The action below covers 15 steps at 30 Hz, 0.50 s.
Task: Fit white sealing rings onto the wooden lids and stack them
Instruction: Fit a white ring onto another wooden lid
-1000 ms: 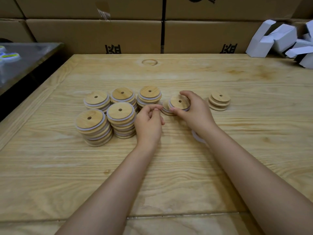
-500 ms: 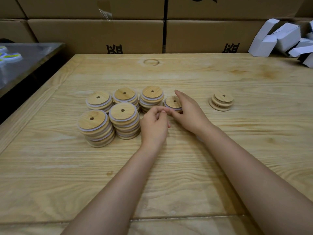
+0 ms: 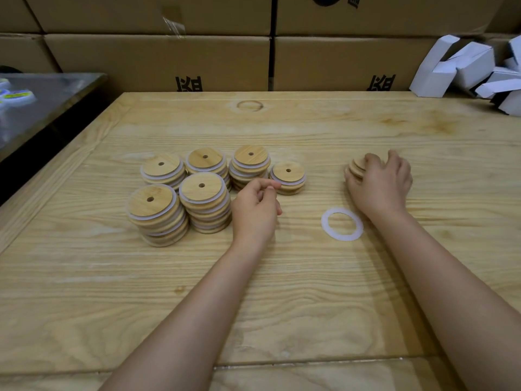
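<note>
Pale wooden worktop (image 3: pixel 282 292), grain visible; ring mark (image 3: pixel 250 105) near far edge. Brown cardboard boxes (image 3: pixel 158 60) stacked behind far edge. White folded cartons (image 3: pixel 451 69) at far right corner. Grey metal surface (image 3: pixel 56 100) beyond left edge.

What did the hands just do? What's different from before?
The right hand let go of the short ringed stack and moved right, where it now grips the pile of bare lids. That uncovered a white ring lying on the table. The left hand stayed beside the stacks, holding nothing; the five taller stacks did not move.
</note>
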Motion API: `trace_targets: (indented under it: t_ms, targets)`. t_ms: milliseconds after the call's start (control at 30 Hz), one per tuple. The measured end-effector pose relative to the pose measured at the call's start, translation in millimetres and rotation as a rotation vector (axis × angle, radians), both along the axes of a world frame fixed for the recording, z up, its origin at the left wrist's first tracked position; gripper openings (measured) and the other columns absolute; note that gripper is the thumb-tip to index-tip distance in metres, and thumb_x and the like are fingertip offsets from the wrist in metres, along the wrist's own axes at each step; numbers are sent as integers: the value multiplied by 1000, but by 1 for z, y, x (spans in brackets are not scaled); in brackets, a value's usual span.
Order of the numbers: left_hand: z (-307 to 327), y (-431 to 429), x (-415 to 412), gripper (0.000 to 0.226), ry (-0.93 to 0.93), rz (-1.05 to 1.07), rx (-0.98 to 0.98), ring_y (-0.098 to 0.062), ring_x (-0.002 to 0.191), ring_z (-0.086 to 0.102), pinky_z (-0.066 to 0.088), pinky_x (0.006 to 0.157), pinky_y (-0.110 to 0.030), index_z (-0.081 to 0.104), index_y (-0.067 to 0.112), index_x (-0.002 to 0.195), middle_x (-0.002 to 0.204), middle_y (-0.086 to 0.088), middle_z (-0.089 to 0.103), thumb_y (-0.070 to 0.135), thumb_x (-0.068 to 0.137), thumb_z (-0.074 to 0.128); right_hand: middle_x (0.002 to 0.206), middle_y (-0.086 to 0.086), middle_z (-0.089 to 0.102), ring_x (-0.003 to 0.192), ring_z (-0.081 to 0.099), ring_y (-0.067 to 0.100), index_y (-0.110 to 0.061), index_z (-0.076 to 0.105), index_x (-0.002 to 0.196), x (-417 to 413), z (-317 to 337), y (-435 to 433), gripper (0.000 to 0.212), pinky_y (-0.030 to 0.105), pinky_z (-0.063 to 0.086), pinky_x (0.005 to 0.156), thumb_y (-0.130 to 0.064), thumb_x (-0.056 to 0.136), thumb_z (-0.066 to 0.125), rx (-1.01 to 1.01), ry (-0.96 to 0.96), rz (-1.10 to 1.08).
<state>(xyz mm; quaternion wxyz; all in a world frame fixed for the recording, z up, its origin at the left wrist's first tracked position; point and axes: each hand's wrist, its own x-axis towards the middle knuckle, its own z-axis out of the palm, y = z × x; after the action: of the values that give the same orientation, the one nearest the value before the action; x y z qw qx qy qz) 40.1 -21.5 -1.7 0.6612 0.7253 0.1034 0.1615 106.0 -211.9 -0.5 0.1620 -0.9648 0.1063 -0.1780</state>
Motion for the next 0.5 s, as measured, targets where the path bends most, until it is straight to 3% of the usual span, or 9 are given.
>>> trace_targets:
  t_ms: [200,500]
  targets:
    - [0,0,0,21,5,-14,14,1,40,43,33,43,-11,65,18,83,41,9,50,8,91,48,127,17,49,118,42,37,-6,45,123,-1,0,-7,43,45,32,98,-30,89,58,114,-30,32]
    - [-1,2,0,23,27,-74,-7,-4,37,42,35,41,-17,62,22,81,45,9,57,9,92,47,121,11,53,117,43,28,-11,50,122,-13,8,-4,49,30,34,89,-35,82,68,251,-130,106]
